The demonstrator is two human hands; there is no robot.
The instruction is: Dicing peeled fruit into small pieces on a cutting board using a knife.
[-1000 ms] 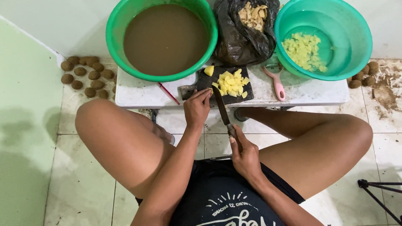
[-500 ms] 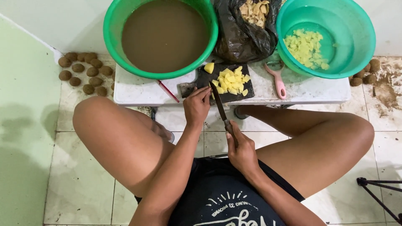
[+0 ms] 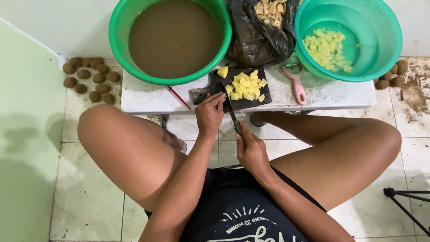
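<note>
While the person sits low on the tiled floor with knees spread, both hands work at the near edge of a small white counter (image 3: 148, 101). The right hand (image 3: 251, 152) has its grip closed around the handle of a knife (image 3: 231, 112), whose dark blade runs up and slightly leftward away from the body, its tip reaching the near left corner of a dark cutting board (image 3: 242, 87). The left hand (image 3: 209, 113) rests just beside the blade on its left, fingers curled down against the board's near edge; its grip looks closed on the edge, though whether it pinches anything underneath cannot be told. A heap of yellow cubes (image 3: 244, 87) lies on the board, beyond the knife tip and a little to the right, with one larger yellow chunk (image 3: 222, 71) apart at the far left corner. So the knife's long axis points from the right hand toward the heap, and the left hand is the nearer of the two to the cubes. Behind the board stand a green basin of brown water (image 3: 117, 40), a black bag of peelings (image 3: 260, 40) and a teal basin (image 3: 389, 49) holding more cubes in water. A pink peeler (image 3: 296, 87) lies on the counter to the right of the board, and brown unpeeled tubers (image 3: 89, 78) sit on the floor to the left.
</note>
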